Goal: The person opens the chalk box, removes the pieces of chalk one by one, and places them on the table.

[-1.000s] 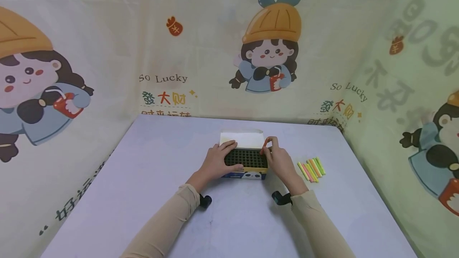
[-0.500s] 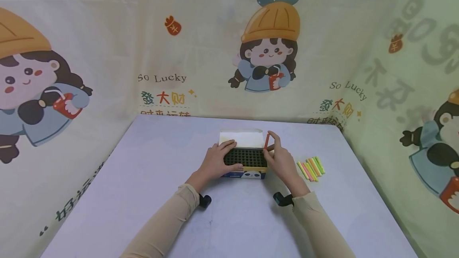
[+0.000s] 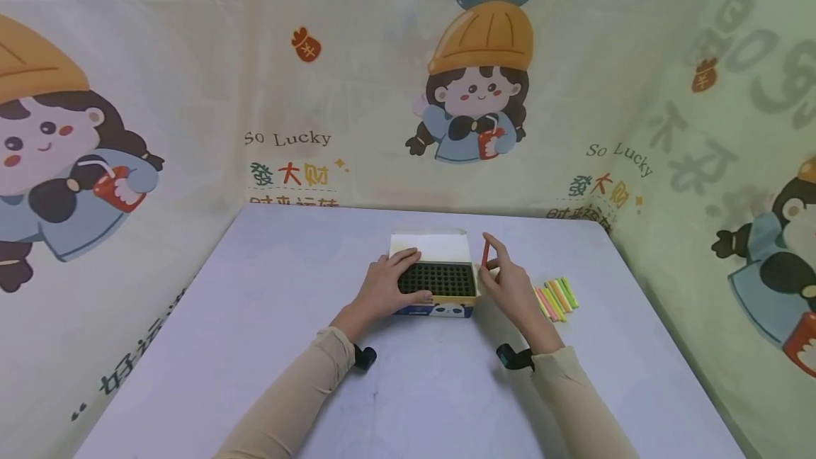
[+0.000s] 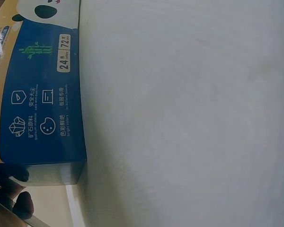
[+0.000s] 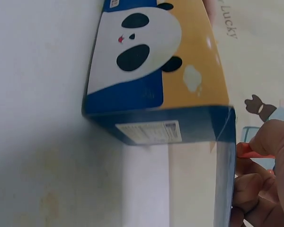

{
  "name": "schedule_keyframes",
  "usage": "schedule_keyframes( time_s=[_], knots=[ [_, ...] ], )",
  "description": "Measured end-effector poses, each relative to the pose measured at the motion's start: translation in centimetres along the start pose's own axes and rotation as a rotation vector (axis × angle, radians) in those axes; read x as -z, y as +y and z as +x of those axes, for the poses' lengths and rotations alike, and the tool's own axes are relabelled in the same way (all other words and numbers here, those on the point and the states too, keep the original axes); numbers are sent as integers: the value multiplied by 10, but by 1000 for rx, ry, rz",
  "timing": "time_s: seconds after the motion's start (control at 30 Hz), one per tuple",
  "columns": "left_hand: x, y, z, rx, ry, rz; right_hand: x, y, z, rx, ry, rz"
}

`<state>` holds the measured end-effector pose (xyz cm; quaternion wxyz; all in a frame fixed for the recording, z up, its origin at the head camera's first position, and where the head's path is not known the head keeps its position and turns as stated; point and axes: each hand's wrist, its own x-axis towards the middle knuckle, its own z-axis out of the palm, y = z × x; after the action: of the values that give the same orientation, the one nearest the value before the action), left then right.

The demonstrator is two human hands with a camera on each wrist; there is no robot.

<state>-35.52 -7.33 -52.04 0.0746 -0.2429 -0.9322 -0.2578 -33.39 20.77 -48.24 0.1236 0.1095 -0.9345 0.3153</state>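
A chalk box (image 3: 449, 311), blue and yellow with a panda face, stands on the table with its white lid flap (image 3: 430, 245) folded back. Inside it sits a black tray (image 3: 440, 279) of small round holes. My left hand (image 3: 385, 285) grips the box at its left end, thumb along the front edge and fingers toward the back. Just right of the box, my right hand (image 3: 510, 287) pinches a red chalk stick (image 3: 486, 252) held upright between finger and thumb. In the right wrist view, that red chalk (image 5: 248, 152) shows partly behind the fingers, beyond the box's edge.
Several chalk sticks (image 3: 559, 297), yellow, green, pink and orange, lie side by side on the white table (image 3: 306, 268) to the right, partly behind my right hand. Printed cloth (image 3: 357, 91) hangs around the table's back and sides.
The red chalk has come up from the tray's back right corner, turned upright and moved right with my right hand, away from the box. My left hand stays on the box.
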Motion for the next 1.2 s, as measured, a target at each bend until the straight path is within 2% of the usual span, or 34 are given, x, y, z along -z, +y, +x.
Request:
schedule_keyframes(
  time_s=[0.27, 0.63, 1.0, 1.2],
  knots=[
    [-1, 0, 0, -2, 4, 11, 5, 12, -4, -59, -15, 0],
    [0, 1, 0, 7, 2, 2, 13, 30, -12, -102, -9, -76],
    [-1, 0, 0, 10, -11, 27, 17, 58, -29, -87, 12, -146],
    [0, 0, -1, 7, 0, 11, 19, 67, -33, -157, -60, -188]
  ],
)
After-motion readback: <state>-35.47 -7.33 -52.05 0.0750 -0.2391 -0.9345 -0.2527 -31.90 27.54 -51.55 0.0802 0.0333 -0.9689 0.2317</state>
